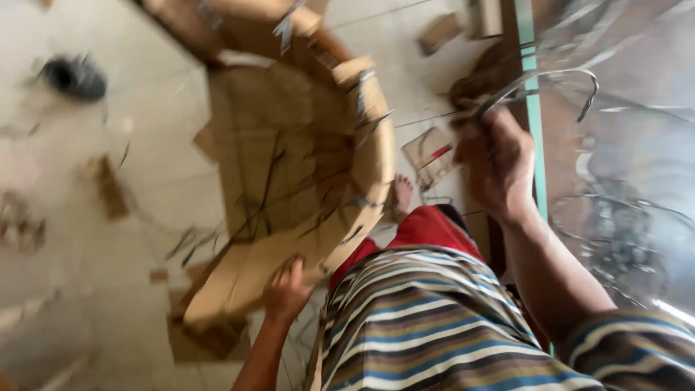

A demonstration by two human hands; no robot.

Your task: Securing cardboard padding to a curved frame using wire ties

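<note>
**Two hands on a cardboard hoop and a bundle of wire**

While the picture is blurred by motion, both hands can be read well enough. The left hand (287, 289) has its fingers folded together over the lower edge of the curved cardboard frame (304, 181), so its grip is clamped on the cardboard; this seems to keep the big piece steady and tilted up from the floor, with its open side turned to the person. The right hand (498, 165) is raised higher, and its grip is closed around thin metal wires (550, 81) that bend out above the fist toward the right. Probably the wires are held high so that they stay free of the frame. More short wires stick out from the rim of the frame.

Between the hands one sees the striped shirt (434, 318), red shorts (427, 228) and a bare foot (400, 195) on the pale tiled floor (130, 145). Cardboard scraps (108, 190) lie scattered on the tiles. At the right a glass-topped counter (637, 145) with a green edge stands close beside the right arm.
</note>
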